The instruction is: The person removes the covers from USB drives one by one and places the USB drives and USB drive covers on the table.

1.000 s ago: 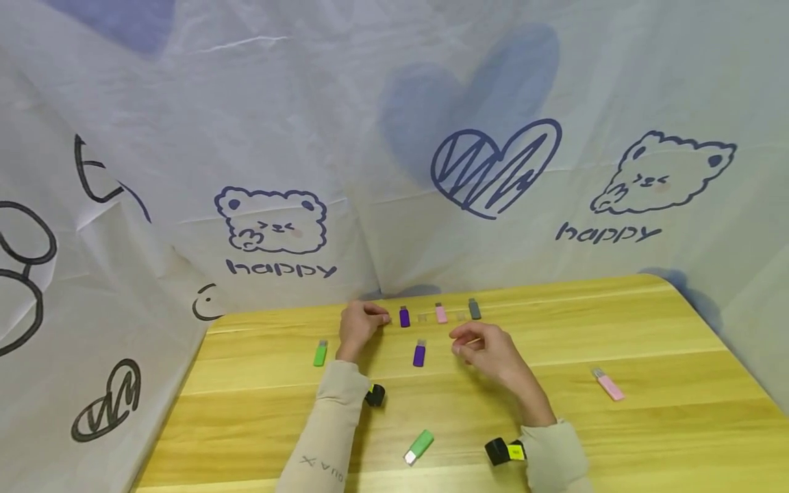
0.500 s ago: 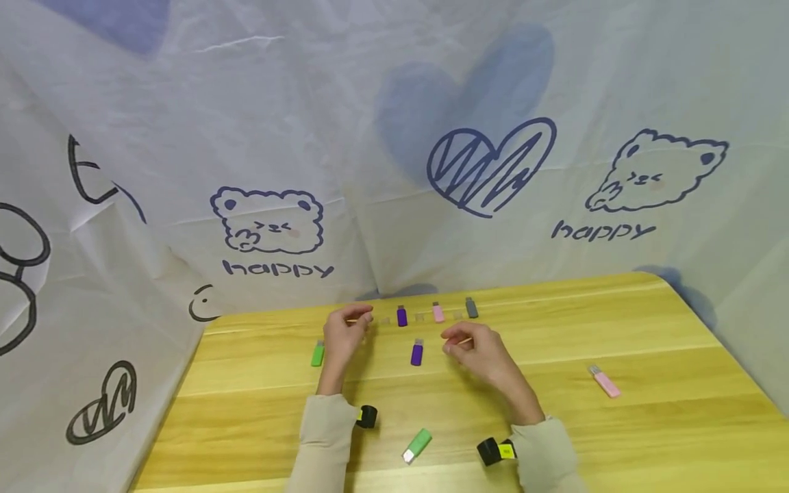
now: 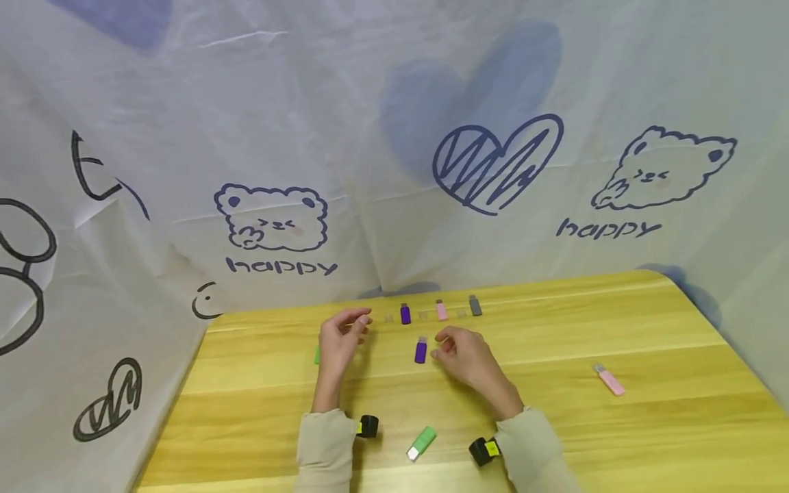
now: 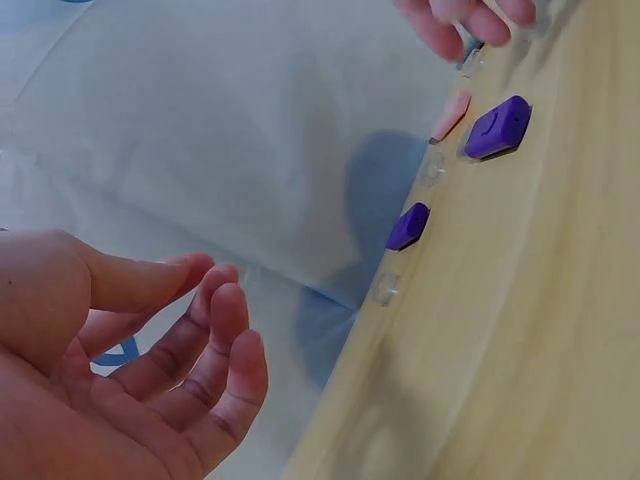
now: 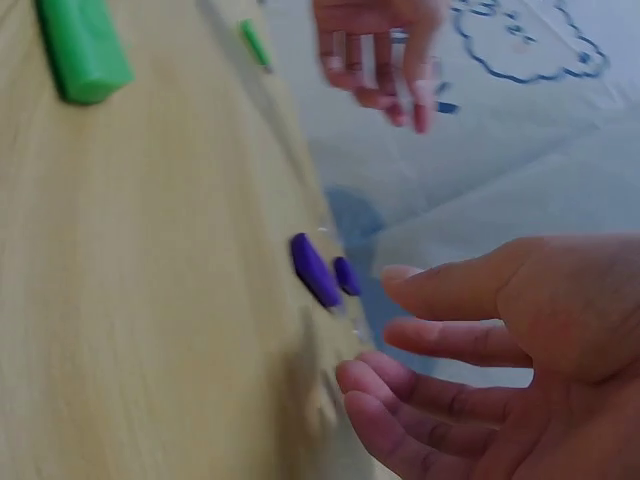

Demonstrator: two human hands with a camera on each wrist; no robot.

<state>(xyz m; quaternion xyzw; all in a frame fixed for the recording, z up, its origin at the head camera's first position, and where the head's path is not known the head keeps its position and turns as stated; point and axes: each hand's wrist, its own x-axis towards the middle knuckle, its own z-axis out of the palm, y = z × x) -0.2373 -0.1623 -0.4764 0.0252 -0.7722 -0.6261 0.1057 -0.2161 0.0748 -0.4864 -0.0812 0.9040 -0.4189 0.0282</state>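
My left hand (image 3: pixel 341 339) hovers over the table's left part, its relaxed fingers and thumb holding nothing in the left wrist view. Beneath it, a green USB stick (image 3: pixel 317 355) is mostly covered. My right hand (image 3: pixel 466 356), loosely curved and holding nothing, has its fingertips just right of a purple USB stick (image 3: pixel 420 350). Behind these, a row runs along the back: a purple USB stick (image 3: pixel 405 313), a pink one (image 3: pixel 441 310) and a grey one (image 3: pixel 475 305). Small clear pieces (image 3: pixel 388 319) alternate with them.
Another green USB stick (image 3: pixel 422 444) lies near the front, between the forearms. Off to the right is a pink USB stick (image 3: pixel 609 380). A printed white cloth (image 3: pixel 382 171) hangs behind the wooden table (image 3: pixel 672 342) and along its left side.
My left hand has drawn back leftward from beside the clear piece at the row's left end, now covering the green stick. My right hand has shifted left, closer to the front purple stick.
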